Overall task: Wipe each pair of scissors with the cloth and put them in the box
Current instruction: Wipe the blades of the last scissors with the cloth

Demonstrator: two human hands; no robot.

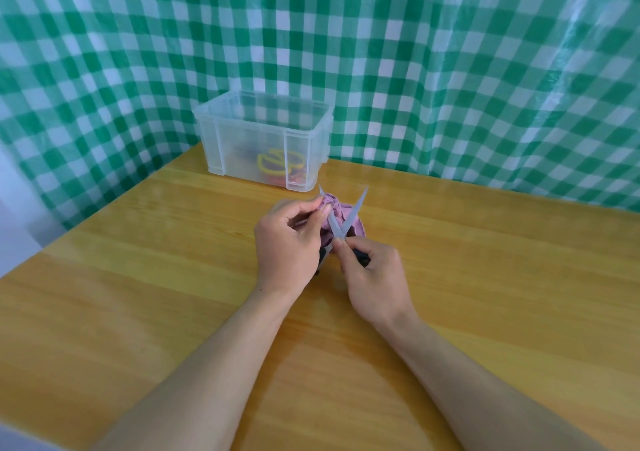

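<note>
A pair of scissors [354, 214] with grey blades spread wide and dark handles is held over the wooden table. My right hand [372, 274] grips the dark handle just below the pivot. My left hand [289, 246] pinches the purple cloth [332, 208] around the left blade, and the cloth bunches behind both blades. A clear plastic box [242, 139] stands at the back of the table with yellow-handled and red-handled scissors [277, 166] lying inside it.
The wooden table [138, 294] ends at a left edge close to the box and runs diagonally toward me. A green and white checked curtain [450, 69] hangs right behind the table and the box.
</note>
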